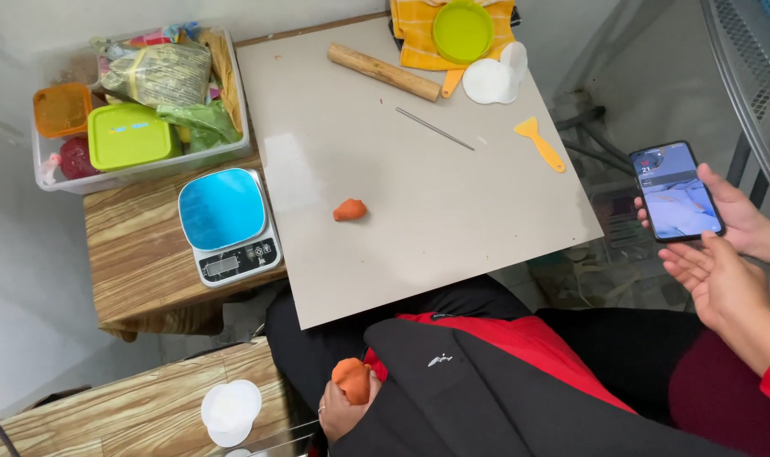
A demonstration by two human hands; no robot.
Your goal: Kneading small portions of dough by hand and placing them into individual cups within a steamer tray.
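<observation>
At the bottom edge of the view, the left hand (341, 410) is partly hidden: the wrist and forearm vanish under the black and red jacket (486, 381), and only the knuckles and curled fingers show. The right hand is nowhere in view. The left hand's fingers are closed around an orange clay lump (352, 379), which sticks up above the fingertips, low in the person's lap, just beside the jacket's edge.

A smaller orange piece (349, 210) lies alone on the grey board (419, 220), well apart from the hand and straight up the frame from it. Left of the board sits a kitchen scale (228, 224) with a blue top; its display is too small to make out. A wooden rolling pin (383, 72), a thin metal rod (434, 129) and a yellow scraper (539, 142) lie towards the board's far side.

On the right, another person's hand (740, 216) holds a phone (675, 190), with their second hand (715, 275) open, palm up, just below it; their sleeves are cut off by the frame's edge.
</observation>
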